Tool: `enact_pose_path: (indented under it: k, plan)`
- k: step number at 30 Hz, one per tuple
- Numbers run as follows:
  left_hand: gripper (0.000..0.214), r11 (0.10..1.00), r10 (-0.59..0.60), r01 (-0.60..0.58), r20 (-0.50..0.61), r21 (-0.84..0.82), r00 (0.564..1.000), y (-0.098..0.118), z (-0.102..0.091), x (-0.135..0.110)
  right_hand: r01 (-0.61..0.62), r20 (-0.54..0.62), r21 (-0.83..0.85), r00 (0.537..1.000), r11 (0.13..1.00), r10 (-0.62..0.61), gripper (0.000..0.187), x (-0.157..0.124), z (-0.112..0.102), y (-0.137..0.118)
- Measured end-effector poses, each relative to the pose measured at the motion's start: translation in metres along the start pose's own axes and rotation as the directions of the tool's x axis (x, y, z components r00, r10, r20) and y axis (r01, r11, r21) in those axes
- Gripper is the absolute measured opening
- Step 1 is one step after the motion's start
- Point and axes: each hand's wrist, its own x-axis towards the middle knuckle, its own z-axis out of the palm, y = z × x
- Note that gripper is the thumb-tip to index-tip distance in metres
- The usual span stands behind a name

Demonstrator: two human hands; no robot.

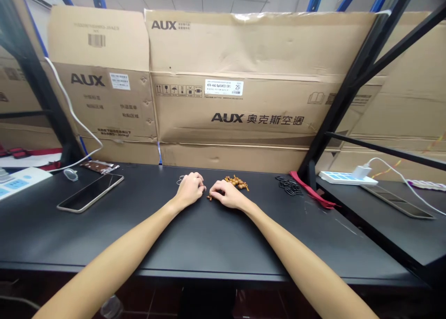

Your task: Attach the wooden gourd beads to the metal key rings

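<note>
Both my hands rest close together on the black table (209, 235), near its back edge. My left hand (190, 189) has its fingers curled in a pinch, and what it holds is too small to make out. My right hand (226, 193) is also curled, with its fingertips on a few small brown beads (209, 198) between the two hands. A small heap of brown beads (237, 182) lies just behind my right hand. A thin wire ring (180, 180) lies beside my left hand.
A phone (91, 191) lies face up at the left, with a brown packet (97, 166) behind it. Several black rings (288, 185) and a red strip (308, 189) lie at the right. A white power strip (343, 177) sits beyond a black rack post (344, 91). Cardboard boxes (244, 86) wall the back.
</note>
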Motion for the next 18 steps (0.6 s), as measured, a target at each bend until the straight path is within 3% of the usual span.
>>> enact_pose_path:
  k: [6, 10, 13, 18]
  plan:
    - [0.018, 0.984, -0.168, 0.165, -0.05, -0.06, 0.984, -0.026, -0.014, 0.007, -0.079, -0.068, -0.124, 0.995, 0.989, 0.071, 0.018, -0.001, 0.005, 0.009]
    - [0.023, 0.947, -0.304, 0.302, 0.0, -0.105, 0.953, -0.045, -0.019, 0.009, -0.114, -0.091, -0.224, 0.991, 0.968, 0.096, 0.021, -0.002, 0.007, 0.018]
    - [0.026, 0.933, -0.348, 0.352, 0.056, -0.074, 0.936, -0.057, -0.019, 0.009, -0.143, -0.099, -0.274, 0.988, 0.951, 0.12, 0.023, -0.003, 0.006, 0.019]
    - [0.031, 0.935, -0.353, 0.354, -0.038, 0.035, 0.935, -0.068, -0.018, 0.008, -0.237, -0.156, -0.329, 0.968, 0.914, 0.195, 0.026, -0.004, 0.004, 0.012]
